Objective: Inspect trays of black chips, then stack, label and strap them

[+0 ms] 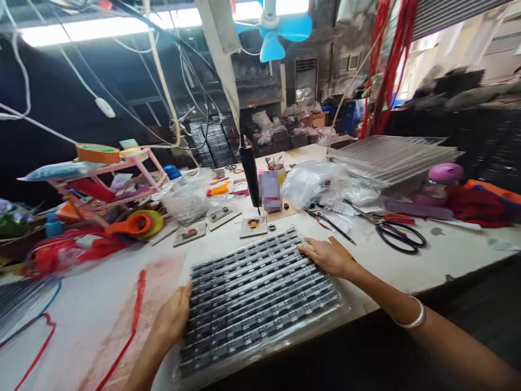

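A ridged black plastic tray (260,288) with rows of small parts, edged by clear plastic film, is held over the front of the white table. My left hand (175,312) grips its left edge, with the fingertips partly hidden behind the side. At the far right corner, my right hand (325,255) is closed on the tray's edge, thumb on top. Just beyond the tray hangs a black electric screwdriver (250,176), its tip above a small fixture block (253,227). Two similar blocks lie to the left of it.
Black-handled scissors (401,236) lie at the right, near clear plastic bags (317,182) and a stack of sheets (391,157). A pink rack (101,184) stands left. Red ribbon (138,304) crosses the table (101,282). A blue fan (272,32) hangs above.
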The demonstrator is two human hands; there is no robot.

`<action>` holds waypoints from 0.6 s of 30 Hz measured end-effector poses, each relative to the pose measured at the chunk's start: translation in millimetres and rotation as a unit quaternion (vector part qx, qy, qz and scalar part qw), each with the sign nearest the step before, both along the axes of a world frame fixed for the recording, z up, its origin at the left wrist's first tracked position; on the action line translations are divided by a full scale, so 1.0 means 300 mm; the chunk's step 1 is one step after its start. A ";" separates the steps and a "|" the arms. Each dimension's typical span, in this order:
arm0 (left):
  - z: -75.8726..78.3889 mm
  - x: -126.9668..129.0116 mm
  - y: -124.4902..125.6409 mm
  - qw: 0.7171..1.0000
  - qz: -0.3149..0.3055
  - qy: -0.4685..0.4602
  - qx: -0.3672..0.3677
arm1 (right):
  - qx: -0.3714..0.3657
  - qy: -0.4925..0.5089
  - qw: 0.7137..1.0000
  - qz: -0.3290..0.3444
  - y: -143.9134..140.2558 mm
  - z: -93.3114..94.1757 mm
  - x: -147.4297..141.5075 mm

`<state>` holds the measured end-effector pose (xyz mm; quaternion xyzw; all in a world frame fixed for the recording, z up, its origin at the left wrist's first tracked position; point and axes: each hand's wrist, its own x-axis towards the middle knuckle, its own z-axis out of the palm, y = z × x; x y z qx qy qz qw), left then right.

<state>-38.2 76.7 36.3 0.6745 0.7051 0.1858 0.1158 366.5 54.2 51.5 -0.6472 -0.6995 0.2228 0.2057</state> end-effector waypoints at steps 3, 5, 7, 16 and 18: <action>-0.021 0.034 0.016 0.998 0.019 0.014 -0.056 | -0.024 -0.049 0.998 -0.013 -0.014 -0.035 -0.011; -0.019 0.043 0.006 0.997 0.019 0.007 -0.070 | -0.021 -0.059 0.998 -0.022 -0.029 -0.051 -0.013; -0.022 0.034 -0.035 0.997 0.017 -0.010 -0.068 | -0.019 -0.035 0.999 -0.036 -0.058 -0.073 -0.005; -0.108 0.007 -0.244 0.992 0.040 -0.116 0.003 | 0.102 0.151 0.980 -0.074 -0.215 -0.171 -0.011; -0.106 0.015 -0.239 0.993 0.037 -0.116 0.006 | 0.119 0.154 0.977 -0.083 -0.226 -0.178 -0.025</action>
